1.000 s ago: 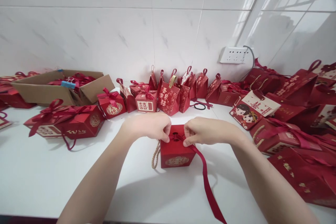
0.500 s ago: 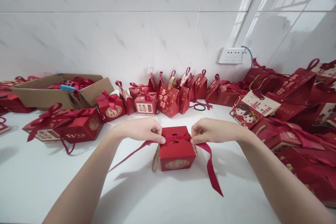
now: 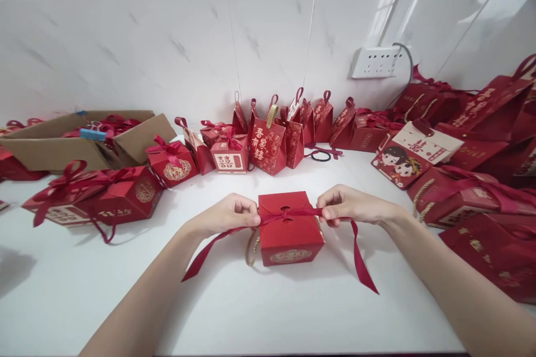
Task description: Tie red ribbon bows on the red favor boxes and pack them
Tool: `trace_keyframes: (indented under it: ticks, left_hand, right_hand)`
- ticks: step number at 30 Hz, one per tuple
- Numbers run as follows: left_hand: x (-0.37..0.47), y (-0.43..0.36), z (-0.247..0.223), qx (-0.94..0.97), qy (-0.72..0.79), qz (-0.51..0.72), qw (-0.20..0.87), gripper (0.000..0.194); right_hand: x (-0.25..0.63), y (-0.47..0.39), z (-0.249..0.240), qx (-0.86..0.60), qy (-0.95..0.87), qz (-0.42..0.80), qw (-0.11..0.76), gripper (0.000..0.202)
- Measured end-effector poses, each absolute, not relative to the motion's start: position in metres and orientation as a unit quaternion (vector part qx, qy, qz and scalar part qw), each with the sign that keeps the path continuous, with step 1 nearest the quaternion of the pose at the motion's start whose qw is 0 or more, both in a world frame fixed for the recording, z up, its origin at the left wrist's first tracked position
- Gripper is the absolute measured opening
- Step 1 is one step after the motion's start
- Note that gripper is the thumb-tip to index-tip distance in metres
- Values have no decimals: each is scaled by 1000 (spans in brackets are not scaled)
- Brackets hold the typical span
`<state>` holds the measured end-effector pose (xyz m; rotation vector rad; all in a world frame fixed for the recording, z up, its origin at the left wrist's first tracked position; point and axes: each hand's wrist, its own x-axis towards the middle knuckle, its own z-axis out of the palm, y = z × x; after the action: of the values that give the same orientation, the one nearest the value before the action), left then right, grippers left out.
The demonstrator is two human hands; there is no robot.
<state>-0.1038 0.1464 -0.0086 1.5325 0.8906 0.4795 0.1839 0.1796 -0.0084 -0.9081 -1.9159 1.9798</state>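
Observation:
A small red gift box [image 3: 292,241] with a gold emblem on its front stands upright on the white table [image 3: 268,312] before me. Across its lid runs a dark red ribbon [image 3: 365,268], crossed or knotted over the round cutout in the middle. My left hand [image 3: 238,215] pinches the ribbon at the box's left edge, with a loose tail trailing down. On the other side, my right hand [image 3: 341,206] grips the ribbon a little off the box's right edge, its tail hanging below. A gold cord handle [image 3: 251,250] shows at the box's left.
Several finished-looking red boxes [image 3: 268,145] line the tiled wall. An open cardboard box [image 3: 50,148] with ribbons and a blue clip [image 3: 92,134] is at left. Piled boxes [image 3: 489,251] crowd the right. A black ring [image 3: 320,156] lies at the back; a power socket [image 3: 377,62] is above.
My right hand has moved right, away from the box's edge, drawing the ribbon out straighter. The left hand stays pinched near the left edge. The camera view has shifted slightly.

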Motion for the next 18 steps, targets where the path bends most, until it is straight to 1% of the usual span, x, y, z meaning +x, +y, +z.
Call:
trace_keyframes:
  ticks: [4,8,11,13,18]
  left_hand:
    - [-104,145,-9,666,361,212,618,48]
    - [-106,147,-10,679,347,189,619,48]
    - [-105,147,-11,680,344,197,617,49]
    - [-102,146,-12,673,346,210,620,49]
    - [-92,139,-14,633,313,195,681,41]
  right_hand:
    - [189,177,-1,-322,-682,647,111,31]
    - [193,179,0,-321,-709,622,89,31]
    - [196,180,0,-315,-713,620,89,30]
    - [196,178,3,-297,-716,620,117,29]
    - [185,156,18,-215,-715,606,274,26]
